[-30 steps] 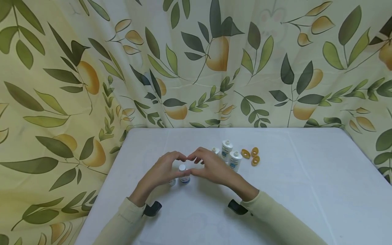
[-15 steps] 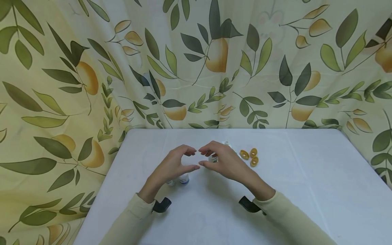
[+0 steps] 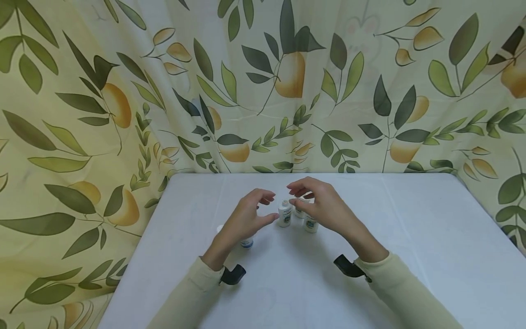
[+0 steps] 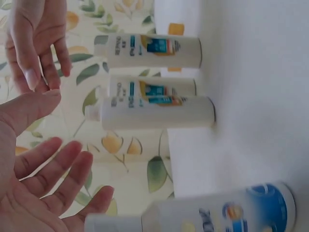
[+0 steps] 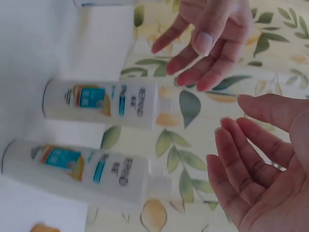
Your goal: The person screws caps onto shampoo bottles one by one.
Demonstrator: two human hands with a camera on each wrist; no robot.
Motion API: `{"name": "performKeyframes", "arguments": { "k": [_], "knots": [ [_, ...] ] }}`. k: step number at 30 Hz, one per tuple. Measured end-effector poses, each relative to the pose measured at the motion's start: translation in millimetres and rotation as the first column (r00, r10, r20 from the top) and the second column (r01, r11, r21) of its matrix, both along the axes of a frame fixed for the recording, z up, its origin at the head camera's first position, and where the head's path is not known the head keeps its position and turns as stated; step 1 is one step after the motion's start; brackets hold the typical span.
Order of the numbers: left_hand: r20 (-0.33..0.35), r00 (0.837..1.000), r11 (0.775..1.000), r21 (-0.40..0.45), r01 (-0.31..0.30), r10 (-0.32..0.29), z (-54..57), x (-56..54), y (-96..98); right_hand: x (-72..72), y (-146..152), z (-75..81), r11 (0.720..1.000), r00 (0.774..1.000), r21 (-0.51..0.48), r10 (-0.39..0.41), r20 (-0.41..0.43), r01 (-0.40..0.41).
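Note:
Above the table, my left hand (image 3: 248, 214) hovers with its fingers loosely bent and holds nothing. My right hand (image 3: 324, 201) hovers to its right, fingers also loosely bent, with nothing in its grasp. Between and below the hands stand three white bottles with narrow tops: the left one (image 3: 285, 214), one behind (image 3: 298, 212), and one partly under the right hand (image 3: 311, 225). Their labels show blue and orange in the left wrist view. A white bottle with a blue base band (image 4: 227, 210) stands near the left hand, which partly covers it in the head view.
Another white top (image 3: 219, 228) peeks out left of the left hand. Orange pieces (image 4: 176, 29) lie behind the bottles, hidden by the right hand in the head view. A white-covered table (image 3: 411, 228) ends at a leaf-patterned curtain (image 3: 263, 91).
Both hands have moved right, and the gap between their fingertips has widened. The white bottles now show between them, while the orange pieces have become hidden behind the right hand.

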State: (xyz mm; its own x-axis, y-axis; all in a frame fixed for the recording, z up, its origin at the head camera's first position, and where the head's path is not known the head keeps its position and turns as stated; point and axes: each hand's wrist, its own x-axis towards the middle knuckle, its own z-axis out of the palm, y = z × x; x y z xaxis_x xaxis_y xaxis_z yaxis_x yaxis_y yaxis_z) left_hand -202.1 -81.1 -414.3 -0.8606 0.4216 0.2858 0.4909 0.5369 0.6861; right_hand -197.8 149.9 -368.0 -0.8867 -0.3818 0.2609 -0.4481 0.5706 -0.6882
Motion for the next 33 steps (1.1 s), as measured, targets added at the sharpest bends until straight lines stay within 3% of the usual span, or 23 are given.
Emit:
{"name": "performKeyframes", "arguments": {
  "k": [7,18,25,33],
  "knots": [
    [0.012,1.000,0.999,0.033,-0.001,0.001,-1.8,-1.3,15.1,-6.3,17.6,-1.2,0.997,0.996,0.019,-0.076,0.043,0.075],
    [0.110,0.987,0.992,0.036,-0.121,0.116,-3.9,-0.4,33.3,-17.5,42.3,-9.1,0.985,0.981,0.006,-0.170,0.097,0.171],
    [0.102,0.981,0.981,0.078,-0.176,0.167,-10.5,0.3,42.6,-23.3,54.2,-18.0,0.986,0.979,0.004,-0.164,0.122,0.165],
    [0.183,0.971,0.957,0.217,-0.192,0.153,-22.3,-1.7,47.6,-25.6,69.6,-24.9,0.990,0.976,0.023,-0.140,0.169,0.138]
  ]
}}
